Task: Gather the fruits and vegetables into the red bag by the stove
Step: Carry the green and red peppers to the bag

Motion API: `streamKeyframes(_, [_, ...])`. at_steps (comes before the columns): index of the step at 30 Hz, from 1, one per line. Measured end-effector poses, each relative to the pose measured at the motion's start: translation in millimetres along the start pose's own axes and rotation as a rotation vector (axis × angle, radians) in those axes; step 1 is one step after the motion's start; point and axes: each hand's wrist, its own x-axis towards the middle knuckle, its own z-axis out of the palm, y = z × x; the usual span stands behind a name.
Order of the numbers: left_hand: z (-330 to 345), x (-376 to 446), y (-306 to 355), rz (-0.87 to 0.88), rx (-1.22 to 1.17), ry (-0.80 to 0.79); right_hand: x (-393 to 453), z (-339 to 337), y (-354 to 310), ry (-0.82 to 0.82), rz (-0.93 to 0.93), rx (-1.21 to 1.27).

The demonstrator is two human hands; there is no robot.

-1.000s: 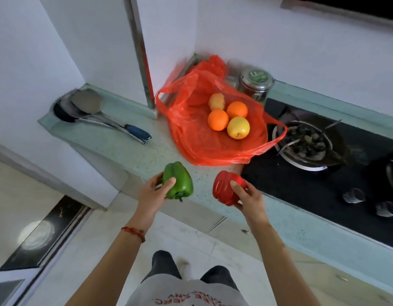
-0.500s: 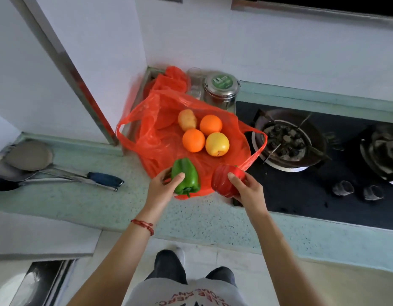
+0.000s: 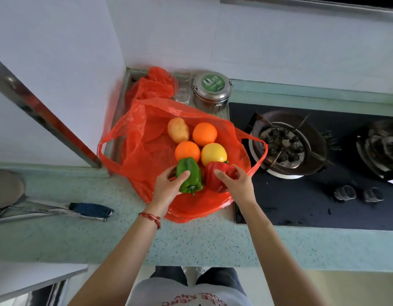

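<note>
The red plastic bag (image 3: 142,142) lies open on the counter, just left of the stove. Inside it sit two oranges (image 3: 204,133), a yellow fruit (image 3: 213,153) and a pale potato (image 3: 178,129). My left hand (image 3: 166,187) grips a green bell pepper (image 3: 189,175) over the bag's near part. My right hand (image 3: 237,184) grips a red bell pepper (image 3: 217,176) right beside it, just below the yellow fruit. The two peppers nearly touch.
A black gas stove (image 3: 301,177) with two burners lies to the right, its knobs (image 3: 345,192) near the front. A steel tin (image 3: 212,92) and a clear glass (image 3: 181,88) stand behind the bag. Ladles with a blue handle (image 3: 89,209) lie on the counter at left.
Both hands carried the peppers forward from the counter's front edge to over the open bag. My view has moved closer and more squarely above the bag.
</note>
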Motion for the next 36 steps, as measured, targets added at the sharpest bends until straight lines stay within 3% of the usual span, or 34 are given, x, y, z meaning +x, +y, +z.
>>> streamKeyframes(25, [9, 31, -19, 0.054, 0.303, 0.119, 27, 11, 3, -0.077, 0.016, -0.234])
streamKeyframes(36, [3, 12, -16, 0.168, 0.444, 0.158, 11, -2, 5, 0.034, -0.188, -0.283])
